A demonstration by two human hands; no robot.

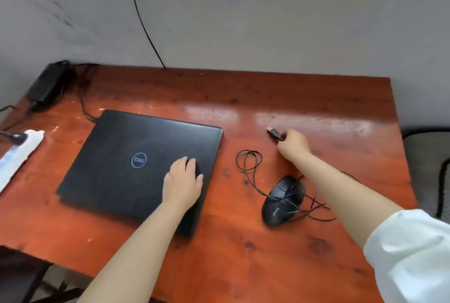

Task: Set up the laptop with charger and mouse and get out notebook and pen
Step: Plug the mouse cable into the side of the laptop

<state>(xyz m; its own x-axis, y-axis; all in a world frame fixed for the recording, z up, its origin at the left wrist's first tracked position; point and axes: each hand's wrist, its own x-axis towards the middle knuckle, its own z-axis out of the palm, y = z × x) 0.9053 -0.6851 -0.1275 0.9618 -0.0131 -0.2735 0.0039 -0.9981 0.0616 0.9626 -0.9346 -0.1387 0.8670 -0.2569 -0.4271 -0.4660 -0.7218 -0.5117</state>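
On the worktop right of the closed laptop, the right hand pinches the mouse plug — left hand flat, steadying the lid — so turn the plug toward the laptop's side port, leaving the cord slack.

Reddish-brown wooden table, worn and scuffed, pale glare patches toward far right. Far edge against grey-white wall, dark smudges on wall at left. Thin black cable hangs down wall to table's far edge. Dark chair with grey seat at right, partly visible.
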